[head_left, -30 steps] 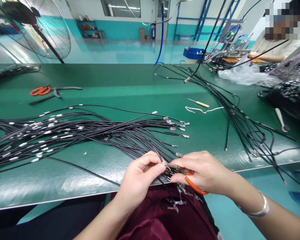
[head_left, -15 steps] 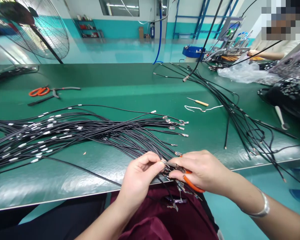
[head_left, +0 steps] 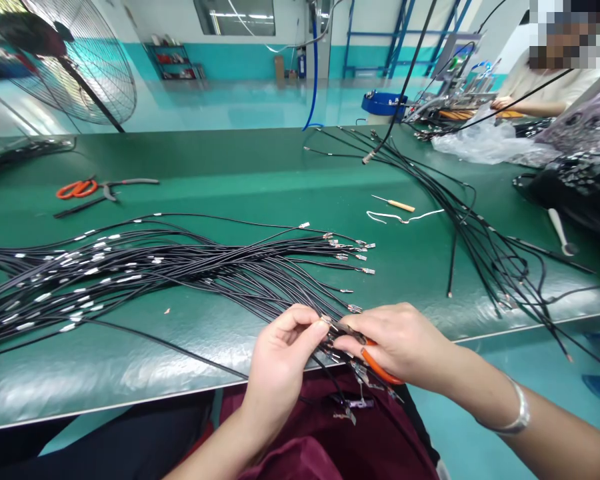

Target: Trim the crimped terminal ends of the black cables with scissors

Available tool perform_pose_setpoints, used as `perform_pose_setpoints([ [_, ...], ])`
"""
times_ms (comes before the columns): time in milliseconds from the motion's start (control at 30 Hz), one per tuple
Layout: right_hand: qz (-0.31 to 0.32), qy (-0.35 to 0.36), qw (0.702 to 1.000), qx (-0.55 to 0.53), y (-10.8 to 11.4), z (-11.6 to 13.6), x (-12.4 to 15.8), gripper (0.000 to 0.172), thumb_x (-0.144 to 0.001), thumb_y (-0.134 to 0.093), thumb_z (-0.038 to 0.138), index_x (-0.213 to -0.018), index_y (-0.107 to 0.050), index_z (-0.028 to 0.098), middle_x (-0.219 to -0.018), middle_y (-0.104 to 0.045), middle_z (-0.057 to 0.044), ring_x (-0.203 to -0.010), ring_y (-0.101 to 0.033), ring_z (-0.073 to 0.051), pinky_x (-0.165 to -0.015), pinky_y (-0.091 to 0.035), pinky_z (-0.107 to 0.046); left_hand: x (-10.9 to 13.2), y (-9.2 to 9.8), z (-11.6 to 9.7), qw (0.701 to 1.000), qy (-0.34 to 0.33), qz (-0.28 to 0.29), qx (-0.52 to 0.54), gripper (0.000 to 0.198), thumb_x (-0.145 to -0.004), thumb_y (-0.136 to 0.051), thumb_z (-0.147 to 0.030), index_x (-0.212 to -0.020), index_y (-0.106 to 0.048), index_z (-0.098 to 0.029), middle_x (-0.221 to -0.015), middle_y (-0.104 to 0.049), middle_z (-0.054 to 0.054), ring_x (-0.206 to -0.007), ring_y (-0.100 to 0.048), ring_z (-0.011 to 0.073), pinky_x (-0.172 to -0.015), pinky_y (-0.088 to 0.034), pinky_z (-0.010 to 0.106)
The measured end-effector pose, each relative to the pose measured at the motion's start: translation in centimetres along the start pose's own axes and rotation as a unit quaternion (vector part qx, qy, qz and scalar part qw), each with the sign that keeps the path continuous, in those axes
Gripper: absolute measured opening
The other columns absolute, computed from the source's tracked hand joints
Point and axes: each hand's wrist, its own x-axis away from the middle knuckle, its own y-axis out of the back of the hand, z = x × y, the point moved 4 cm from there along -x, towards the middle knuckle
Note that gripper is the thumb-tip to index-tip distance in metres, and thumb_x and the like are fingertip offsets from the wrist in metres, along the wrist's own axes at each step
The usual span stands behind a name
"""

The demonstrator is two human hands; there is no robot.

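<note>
My left hand (head_left: 285, 353) pinches the metal-tipped end of a black cable at the front edge of the green table. Close against it on the right, my right hand (head_left: 400, 340) is wrapped round orange-handled pliers (head_left: 380, 368), whose jaws point left at the cable end and are partly hidden by fingers. A large bundle of black cables (head_left: 180, 260) with white labels and metal terminals runs left from my hands. Several more terminal ends (head_left: 350, 417) hang below the table edge over dark red cloth.
Orange-handled scissors (head_left: 77, 189) and grey-handled pliers (head_left: 111, 192) lie at the back left. A wooden-handled pick (head_left: 401, 206), a white tie (head_left: 405, 219) and loose black cables (head_left: 475, 247) are on the right. A person's arm (head_left: 535, 105) shows at the far right.
The pliers' handles are a little closer together in my right hand, and both hands stay at the same cable end. The view has shifted slightly.
</note>
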Motion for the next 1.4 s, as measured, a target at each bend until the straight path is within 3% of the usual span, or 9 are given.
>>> perform_pose_setpoints([
  [100,-0.001,-0.007,1.0,-0.017,-0.1,-0.3,0.1,0.032,-0.092,-0.051,0.04,-0.084,-0.07,0.016,-0.064,-0.067,-0.002,-0.056,-0.061,-0.014,-0.053,-0.036,-0.026,-0.2,0.0,-0.2,1.0,-0.004,-0.004,-0.013,0.012,-0.081,-0.065,-0.021,-0.071,-0.061,-0.017,-0.071,-0.052,-0.003,-0.07,-0.048,0.0098,-0.068,-0.04,0.021],
  [300,0.028,-0.096,0.988,-0.12,0.6,-1.2,0.4,0.032,-0.086,-0.058,0.047,-0.085,-0.07,0.017,-0.058,-0.056,0.003,-0.049,-0.045,-0.009,-0.048,-0.033,-0.021,-0.6,-0.1,-0.5,0.999,-0.014,0.016,-0.029,0.009,-0.081,-0.065,-0.022,-0.074,-0.06,-0.019,-0.076,-0.052,-0.002,-0.074,-0.05,0.0105,-0.07,-0.041,0.021],
  [567,0.015,-0.028,0.989,-0.145,1.2,-0.9,0.4,0.028,-0.086,-0.06,0.04,-0.075,-0.066,0.015,-0.054,-0.051,0.004,-0.049,-0.039,-0.008,-0.05,-0.03,-0.021,-0.6,-0.1,-1.1,0.994,-0.071,0.029,-0.084,0.011,-0.082,-0.063,-0.021,-0.072,-0.058,-0.02,-0.079,-0.053,-0.001,-0.082,-0.055,0.0136,-0.073,-0.042,0.023],
  [933,0.034,-0.04,0.986,-0.155,0.4,-1.0,0.3,0.03,-0.087,-0.06,0.04,-0.07,-0.065,0.015,-0.054,-0.051,0.004,-0.05,-0.039,-0.008,-0.049,-0.028,-0.023,-0.8,-0.1,-1.1,0.992,-0.085,0.033,-0.093,0.009,-0.081,-0.063,-0.02,-0.073,-0.059,-0.02,-0.08,-0.054,0.0,-0.084,-0.058,0.0147,-0.076,-0.044,0.024],
  [1033,0.068,-0.083,0.968,-0.227,0.4,-1.1,0.3,0.024,-0.083,-0.064,0.039,-0.08,-0.069,0.016,-0.058,-0.056,0.003,-0.051,-0.043,-0.007,-0.05,-0.032,-0.02,-0.9,0.0,-1.0,0.992,-0.08,0.034,-0.088,0.009,-0.081,-0.064,-0.02,-0.073,-0.059,-0.019,-0.08,-0.055,0.0,-0.084,-0.057,0.0151,-0.075,-0.044,0.025],
  [1133,0.107,-0.148,0.931,-0.315,0.2,-1.3,0.3,0.022,-0.083,-0.064,0.038,-0.081,-0.069,0.017,-0.058,-0.055,0.004,-0.05,-0.043,-0.007,-0.048,-0.034,-0.018,-0.9,0.0,-1.0,0.993,-0.071,0.027,-0.085,0.012,-0.079,-0.065,-0.022,-0.07,-0.058,-0.018,-0.077,-0.053,0.0,-0.081,-0.057,0.0154,-0.074,-0.044,0.025],
  [1200,0.083,-0.196,0.913,-0.349,0.1,-1.5,0.2,0.023,-0.082,-0.063,0.038,-0.078,-0.068,0.016,-0.055,-0.051,0.005,-0.048,-0.04,-0.007,-0.045,-0.032,-0.018,-0.9,-0.1,-0.9,0.995,-0.056,0.014,-0.082,0.014,-0.079,-0.066,-0.024,-0.069,-0.058,-0.018,-0.075,-0.052,0.0,-0.078,-0.055,0.0149,-0.072,-0.043,0.025],
  [1267,0.021,-0.239,0.892,-0.383,0.1,-1.8,0.2,0.023,-0.08,-0.064,0.038,-0.081,-0.066,0.016,-0.058,-0.052,0.004,-0.05,-0.043,-0.008,-0.046,-0.035,-0.019,-0.9,-0.3,-0.8,0.997,-0.031,-0.002,-0.077,0.014,-0.078,-0.067,-0.025,-0.069,-0.058,-0.017,-0.072,-0.051,-0.002,-0.073,-0.052,0.0131,-0.069,-0.042,0.024],
  [1400,-0.071,-0.261,0.863,-0.426,0.0,-1.6,0.0,0.018,-0.076,-0.066,0.031,-0.087,-0.063,0.017,-0.073,-0.061,0.0,-0.063,-0.054,-0.011,-0.06,-0.047,-0.024,-1.0,-0.9,-0.6,0.998,0.02,-0.019,-0.058,0.016,-0.075,-0.069,-0.027,-0.069,-0.06,-0.016,-0.068,-0.054,-0.003,-0.065,-0.048,0.0108,-0.063,-0.04,0.021],
])
